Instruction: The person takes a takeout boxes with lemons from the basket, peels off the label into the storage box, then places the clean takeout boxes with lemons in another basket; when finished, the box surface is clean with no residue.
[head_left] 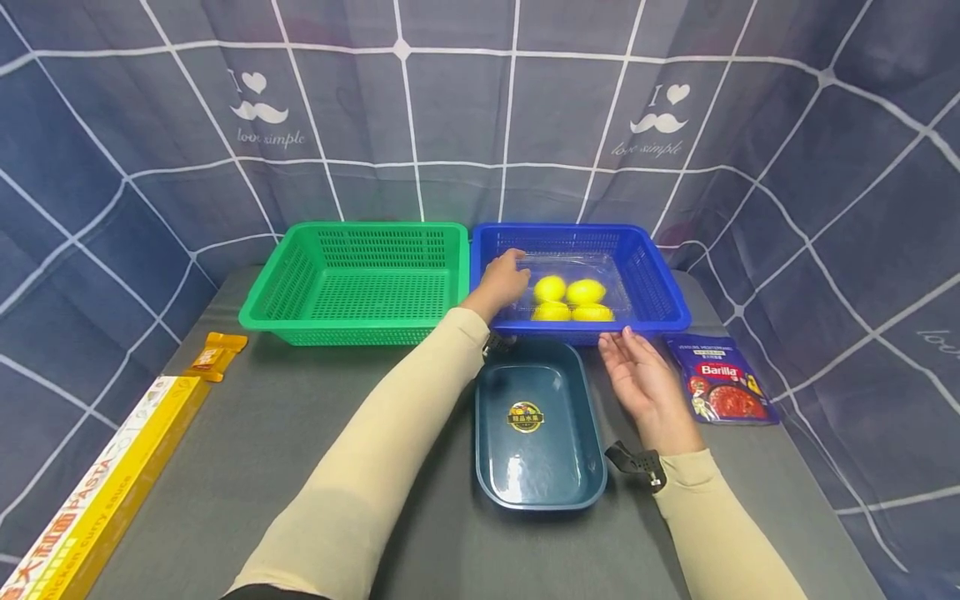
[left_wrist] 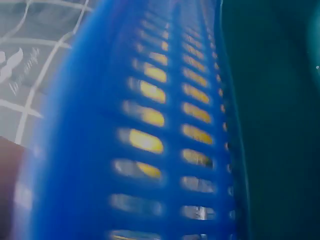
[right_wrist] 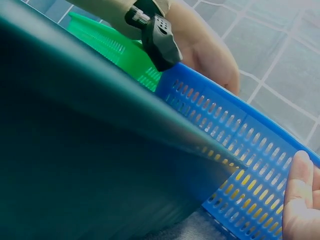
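Yellow lemons [head_left: 586,292] sit in a clear plastic box [head_left: 618,287] inside the blue basket [head_left: 663,283]. My left hand [head_left: 501,282] reaches over the basket's front left part, its fingers extended beside the left side of the box; whether they touch it I cannot tell. With palm turned up, my right hand [head_left: 641,379] has its straight fingertips at the basket's front rim. In the right wrist view the right thumb [right_wrist: 301,175] lies against the basket's outer wall. A dark teal tray [head_left: 540,458] with a gold sticker lies between my forearms.
A green basket [head_left: 258,310] stands left of the blue one. At the right lies a blue Barilla pouch [head_left: 723,379]. Along the left edge are a long yellow pasta box [head_left: 112,483] and a small orange packet [head_left: 216,356]. A checked curtain [head_left: 465,100] encloses the table.
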